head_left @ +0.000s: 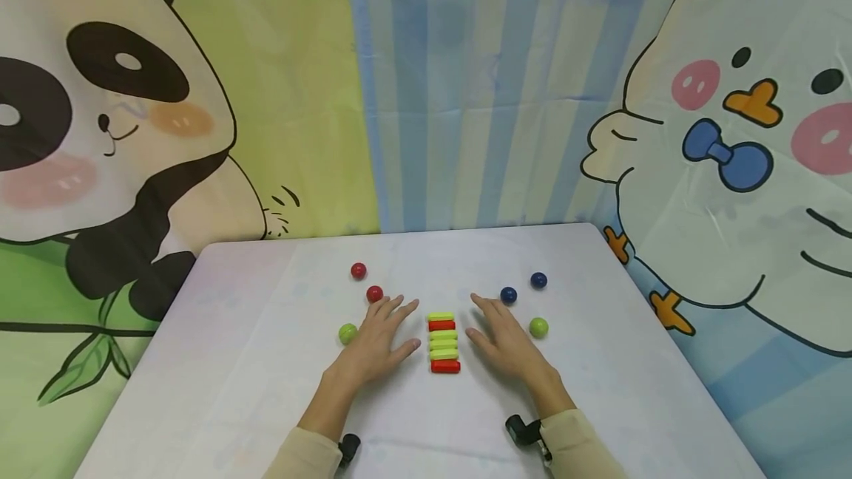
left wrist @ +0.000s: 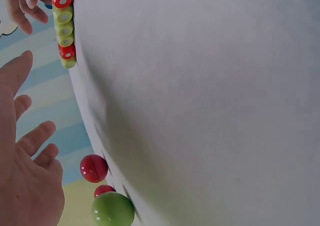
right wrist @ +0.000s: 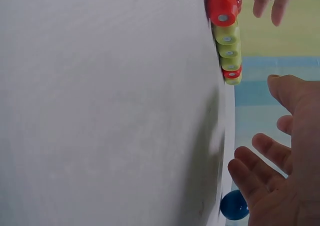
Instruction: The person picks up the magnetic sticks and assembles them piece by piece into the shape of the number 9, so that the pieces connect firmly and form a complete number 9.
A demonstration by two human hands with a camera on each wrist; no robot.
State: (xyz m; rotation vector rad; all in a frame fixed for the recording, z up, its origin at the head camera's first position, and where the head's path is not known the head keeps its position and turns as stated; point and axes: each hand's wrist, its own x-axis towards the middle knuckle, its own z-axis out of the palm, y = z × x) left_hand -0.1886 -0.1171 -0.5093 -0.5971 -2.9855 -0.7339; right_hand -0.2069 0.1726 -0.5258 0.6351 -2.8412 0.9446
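Note:
Between my two hands lies a column of short red and yellow-green rods [head_left: 443,344], set side by side; their ends show metal-looking dots in the right wrist view, on the red rod [right wrist: 221,6] nearest the camera. My left hand [head_left: 374,338] hovers left of the column, fingers spread, holding nothing. Close by it are a green ball [head_left: 347,333] and a red ball [head_left: 375,293]. To the right of the column my right hand [head_left: 507,340] is likewise spread and holds nothing. A dark blue ball [head_left: 509,295] sits just beyond its fingers, and another green ball [head_left: 538,327] lies at its right.
A second red ball [head_left: 359,270] and a second dark blue ball [head_left: 538,280] lie farther back on the white table [head_left: 220,361]. Behind the table hangs a printed curtain [head_left: 452,94] with cartoon animals. Both wrists carry small black cameras.

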